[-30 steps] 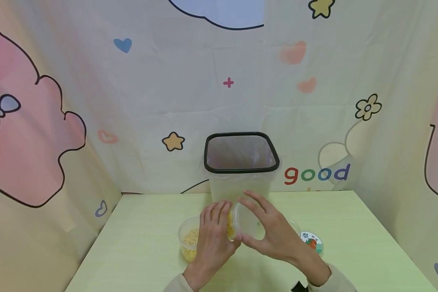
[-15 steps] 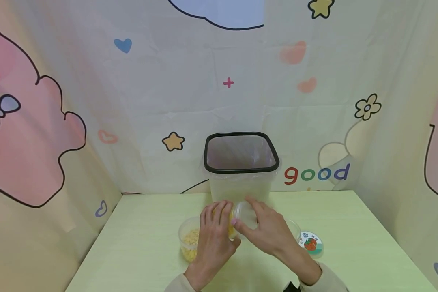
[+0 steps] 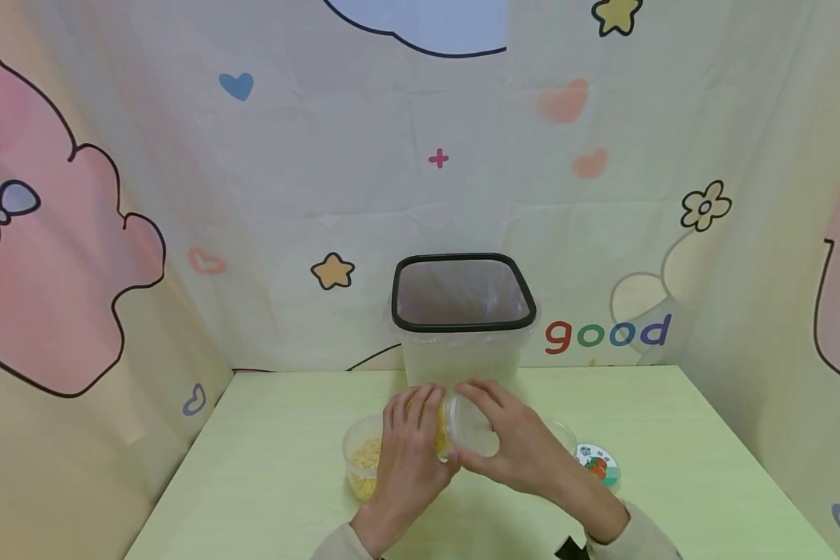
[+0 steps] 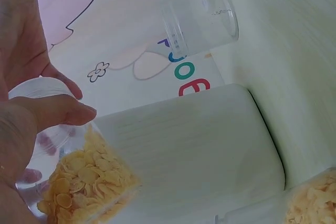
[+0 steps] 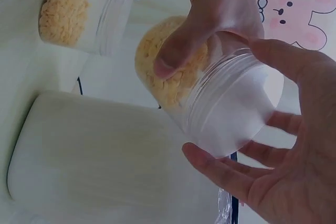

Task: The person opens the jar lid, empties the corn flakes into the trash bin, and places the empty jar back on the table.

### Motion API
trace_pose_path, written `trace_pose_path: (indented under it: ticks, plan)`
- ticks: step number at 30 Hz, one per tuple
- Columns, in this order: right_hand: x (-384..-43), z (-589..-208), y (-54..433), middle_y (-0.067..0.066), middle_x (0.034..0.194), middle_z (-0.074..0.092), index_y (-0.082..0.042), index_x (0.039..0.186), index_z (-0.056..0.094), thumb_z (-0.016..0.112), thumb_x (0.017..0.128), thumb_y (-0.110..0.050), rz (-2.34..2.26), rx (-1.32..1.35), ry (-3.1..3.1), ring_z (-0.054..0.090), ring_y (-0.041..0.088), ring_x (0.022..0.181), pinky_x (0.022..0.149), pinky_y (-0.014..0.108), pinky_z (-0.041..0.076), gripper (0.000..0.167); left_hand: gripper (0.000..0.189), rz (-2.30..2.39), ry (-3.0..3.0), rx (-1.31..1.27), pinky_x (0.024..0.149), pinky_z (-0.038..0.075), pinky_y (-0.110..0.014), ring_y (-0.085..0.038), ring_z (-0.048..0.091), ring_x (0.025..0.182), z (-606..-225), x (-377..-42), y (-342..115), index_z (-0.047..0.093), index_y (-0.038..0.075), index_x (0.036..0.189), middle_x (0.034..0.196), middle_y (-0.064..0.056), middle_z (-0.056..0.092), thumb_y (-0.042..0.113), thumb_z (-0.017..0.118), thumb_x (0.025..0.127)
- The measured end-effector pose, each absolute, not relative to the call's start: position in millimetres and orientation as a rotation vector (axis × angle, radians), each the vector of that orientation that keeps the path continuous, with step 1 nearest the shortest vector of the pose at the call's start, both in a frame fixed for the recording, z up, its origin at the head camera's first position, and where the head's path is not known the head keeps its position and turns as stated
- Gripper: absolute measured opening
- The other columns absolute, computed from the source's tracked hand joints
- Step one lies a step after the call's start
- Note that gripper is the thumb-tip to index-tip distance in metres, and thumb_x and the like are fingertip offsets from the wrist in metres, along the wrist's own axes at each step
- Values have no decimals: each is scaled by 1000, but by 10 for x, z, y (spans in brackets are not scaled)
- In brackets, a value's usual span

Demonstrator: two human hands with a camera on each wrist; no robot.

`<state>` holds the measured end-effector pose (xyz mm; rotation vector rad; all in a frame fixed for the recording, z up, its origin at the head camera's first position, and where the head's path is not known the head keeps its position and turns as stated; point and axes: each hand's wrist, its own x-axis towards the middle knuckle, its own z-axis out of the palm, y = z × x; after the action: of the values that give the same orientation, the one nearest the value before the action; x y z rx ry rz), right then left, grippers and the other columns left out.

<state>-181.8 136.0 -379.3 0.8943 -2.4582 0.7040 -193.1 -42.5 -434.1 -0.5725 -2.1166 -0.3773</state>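
In front of the bin (image 3: 462, 358), the left hand (image 3: 411, 455) gripped the jar (image 5: 176, 95), and the right hand (image 3: 525, 447) pinched the lid (image 5: 236, 114) between thumb and fingers. The step seemed to be turning this lid, on or off I could not tell; the next turn called for a steady jar. Its long axis lay tilted along the bin's front, lid end rightward and somewhat upward.

A clear plastic jar (image 5: 172, 95), partly filled with yellow flakes (image 4: 84, 179), is held tilted in the left hand (image 3: 411, 455). Its translucent whitish lid (image 5: 239, 111) sits over the mouth, turned rightward, gripped around the edge by the right hand (image 3: 525, 447).
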Motion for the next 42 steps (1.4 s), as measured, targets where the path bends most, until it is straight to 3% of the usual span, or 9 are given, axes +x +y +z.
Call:
trace_pose_path:
  ticks: [3, 12, 18, 24, 30, 36, 42]
  plan:
    - [-1849, -3811, 1394, 6, 138, 52, -17, 137, 51, 85, 74, -35, 631, 1009, -2385, 58, 23, 120, 93, 43, 55, 73, 99, -386, -2124, -575, 102, 42, -44, -27, 52, 116, -4337, -1931, -428, 53, 10, 129, 125, -5, 59, 35, 97, 43]
    - [-1897, -3849, 1462, 8, 147, 45, -19, 138, 50, 92, 63, -17, 420, 1222, -2247, 43, 29, 137, 100, 44, 52, 86, 98, -435, -2139, -574, 102, 43, -43, -26, 52, 117, -4316, -1927, -430, 53, 10, 128, 125, -5, 59, 25, 96, 42]
    - [-1890, -3834, 1490, 8, 157, 34, -21, 144, 45, 92, 64, -30, 387, 1197, -2255, 35, 28, 144, 104, 47, 49, 93, 98, -462, -2146, -583, 103, 42, -43, -27, 51, 118, -4328, -1930, -429, 53, 10, 129, 126, -5, 59, 24, 95, 43]
    - [-1836, -3756, 1471, 8, 156, 34, -18, 147, 41, 81, 74, -44, 574, 1047, -2252, 48, 26, 133, 96, 47, 54, 87, 98, -439, -2129, -578, 102, 43, -43, -27, 52, 118, -4329, -1937, -426, 53, 9, 130, 126, -6, 59, 30, 97, 44]
    - [-1755, -3738, 1376, 8, 147, 48, -17, 149, 38, 67, 85, -54, 741, 655, -2470, 63, 30, 117, 90, 50, 55, 80, 97, -430, -2127, -579, 104, 40, -42, -26, 51, 118, -4320, -1935, -417, 53, 10, 130, 127, -5, 58, 24, 94, 43]
    - [-1734, -3738, 1296, 9, 141, 57, -14, 149, 40, 58, 87, -63, 841, 410, -2710, 69, 23, 100, 82, 48, 54, 81, 97, -420, -2127, -590, 104, 39, -43, -27, 50, 118, -4331, -1933, -409, 52, 9, 130, 128, -5, 57, 24, 94, 43]
    - [-1750, -3749, 1256, 8, 131, 63, -14, 142, 49, 60, 85, -65, 845, 362, -2739, 68, 20, 93, 81, 43, 54, 78, 96, -407, -2103, -600, 103, 40, -44, -27, 50, 116, -4344, -1941, -396, 53, 8, 129, 126, -6, 58, 24, 93, 43]
